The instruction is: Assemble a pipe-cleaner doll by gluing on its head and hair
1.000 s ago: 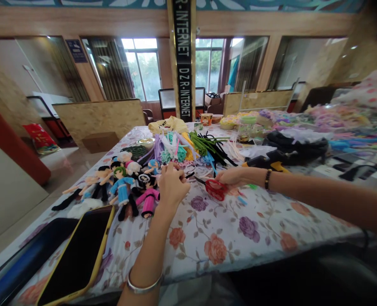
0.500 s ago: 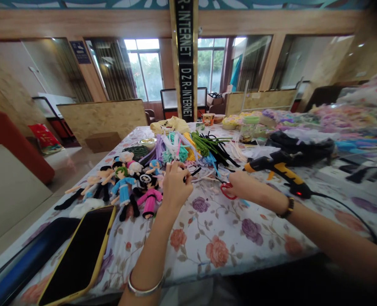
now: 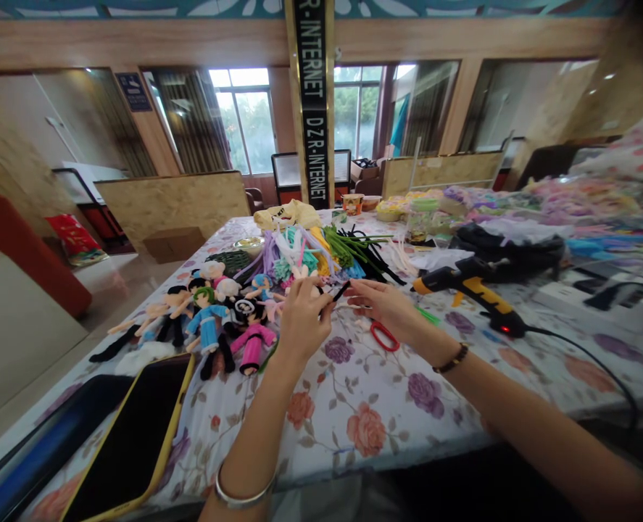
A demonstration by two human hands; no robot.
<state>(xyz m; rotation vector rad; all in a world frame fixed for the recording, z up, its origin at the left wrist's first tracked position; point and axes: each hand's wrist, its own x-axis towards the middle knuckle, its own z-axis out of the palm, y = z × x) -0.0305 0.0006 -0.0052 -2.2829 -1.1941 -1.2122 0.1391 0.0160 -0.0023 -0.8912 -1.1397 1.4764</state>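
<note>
Black pipe cleaner [image 3: 342,291] over the table's [image 3: 348,406] middle, well in from the near edge; left hand's [image 3: 306,315] grip pinches one end; right hand's [image 3: 385,309] fingertips are at the other, whether pinching I cannot tell; red scissors [image 3: 387,349] lie beside that hand; dolls [image 3: 208,319] lie toward the left edge; phone [image 3: 130,435] near the near left corner.

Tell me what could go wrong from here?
The glue gun, its red light lit, lies near the right fingers; if hot, it might burn them. The red-handled scissors show just beneath, blades hidden, so they could nick. The cord curves near the right forearm and might snag.
</note>
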